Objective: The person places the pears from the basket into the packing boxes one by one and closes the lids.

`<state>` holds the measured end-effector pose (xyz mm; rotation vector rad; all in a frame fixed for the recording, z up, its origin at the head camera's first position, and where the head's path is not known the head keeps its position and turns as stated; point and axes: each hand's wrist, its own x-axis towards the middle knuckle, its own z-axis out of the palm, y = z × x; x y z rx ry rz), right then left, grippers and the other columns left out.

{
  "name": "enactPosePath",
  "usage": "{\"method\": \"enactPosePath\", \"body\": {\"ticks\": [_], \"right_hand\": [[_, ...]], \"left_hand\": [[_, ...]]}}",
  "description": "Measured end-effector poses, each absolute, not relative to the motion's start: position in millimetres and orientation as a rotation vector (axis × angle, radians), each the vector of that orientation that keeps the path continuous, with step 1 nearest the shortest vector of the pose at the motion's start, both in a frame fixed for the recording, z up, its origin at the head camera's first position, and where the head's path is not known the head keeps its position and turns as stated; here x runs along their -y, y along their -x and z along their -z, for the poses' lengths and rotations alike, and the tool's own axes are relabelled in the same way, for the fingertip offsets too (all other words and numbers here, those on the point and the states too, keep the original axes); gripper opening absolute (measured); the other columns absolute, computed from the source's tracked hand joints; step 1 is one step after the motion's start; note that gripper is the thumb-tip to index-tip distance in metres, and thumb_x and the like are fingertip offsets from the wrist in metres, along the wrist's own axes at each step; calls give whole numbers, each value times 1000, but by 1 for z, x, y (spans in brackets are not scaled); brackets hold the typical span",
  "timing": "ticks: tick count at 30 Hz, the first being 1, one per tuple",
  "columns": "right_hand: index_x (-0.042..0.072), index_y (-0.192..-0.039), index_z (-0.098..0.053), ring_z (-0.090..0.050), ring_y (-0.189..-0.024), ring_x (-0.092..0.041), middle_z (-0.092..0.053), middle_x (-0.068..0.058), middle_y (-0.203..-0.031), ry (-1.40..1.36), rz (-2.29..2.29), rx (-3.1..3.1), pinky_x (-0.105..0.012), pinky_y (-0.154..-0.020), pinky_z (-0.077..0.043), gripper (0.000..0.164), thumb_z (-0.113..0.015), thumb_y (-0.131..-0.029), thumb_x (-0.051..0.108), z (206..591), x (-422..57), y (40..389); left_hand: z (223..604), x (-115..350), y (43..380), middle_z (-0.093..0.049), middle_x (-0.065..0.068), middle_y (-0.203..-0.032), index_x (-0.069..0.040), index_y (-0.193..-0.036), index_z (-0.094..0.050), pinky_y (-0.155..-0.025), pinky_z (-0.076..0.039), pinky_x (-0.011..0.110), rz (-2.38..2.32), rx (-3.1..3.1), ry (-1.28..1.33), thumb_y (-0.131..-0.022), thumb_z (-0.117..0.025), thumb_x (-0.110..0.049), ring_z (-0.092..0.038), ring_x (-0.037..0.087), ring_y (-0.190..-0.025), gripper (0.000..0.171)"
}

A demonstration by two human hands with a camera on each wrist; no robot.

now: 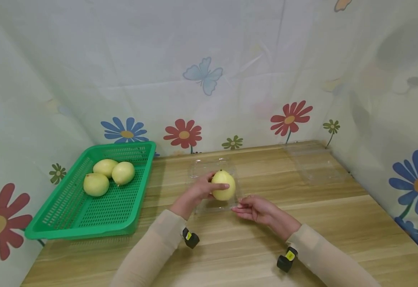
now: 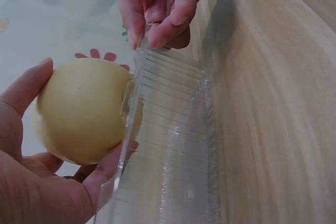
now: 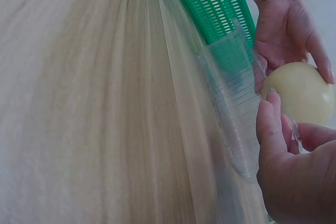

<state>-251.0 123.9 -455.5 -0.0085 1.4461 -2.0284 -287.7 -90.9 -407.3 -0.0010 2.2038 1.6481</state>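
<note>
Beige sleeves (image 1: pixel 151 247), two hands, a pear (image 1: pixel 224 194) and a clear box (image 2: pixel 184 182).
Black cameras (image 1: pixel 191 239) ride both wrists. On the right hand (image 1: pixel 257 209), thumb and fingers come together in a pinch on the box's near right corner. On the left hand (image 1: pixel 203 187), thumb and fingers are clamped round the pear, which is at the box's rim — how far inside, I cannot tell. To the left, a green basket (image 1: pixel 87 232) holds three pears (image 1: pixel 123 173), grouped toward its far end. At far right, another clear piece (image 1: pixel 313 163) lies on the wooden table (image 1: pixel 266 171) — too faint to make out its shape. Behind hangs a pale cloth (image 1: pixel 151 52) printed with flowers and a butterfly.
</note>
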Motion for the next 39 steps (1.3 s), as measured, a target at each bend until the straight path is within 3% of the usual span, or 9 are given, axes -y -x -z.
{"method": "enactPosePath", "body": {"ticks": [3, 17, 39], "right_hand": [[4, -100, -52, -77, -82, -9, -73, -2, -80, 1, 2022, -1451, -22, -80, -63, 16, -39, -107, 4, 456, -124, 251], [7, -93, -54, -77, -81, -8, -72, 0, -79, -4, 2018, -1449, -21, -78, -63, 22, -39, -108, 5, 455, -123, 252], [8, -92, -56, -77, -81, -8, -72, 0, -78, 6, 2020, -1445, -21, -78, -63, 24, -39, -107, 4, 455, -123, 251]], "left_hand": [[413, 89, 289, -55, 20, -147, -8, -152, -46, -99, -58, 50, -1646, -2192, 2, -89, -80, -23, -60, 32, -121, 74], [427, 86, 287, -57, 21, -143, -5, -152, -45, -86, -62, 43, -1629, -2149, -28, -90, -78, -22, -65, 28, -110, 73], [433, 82, 290, -62, 18, -135, -7, -153, -44, -73, -56, 31, -1553, -2162, -26, -88, -81, -26, -62, 23, -102, 77]]}}
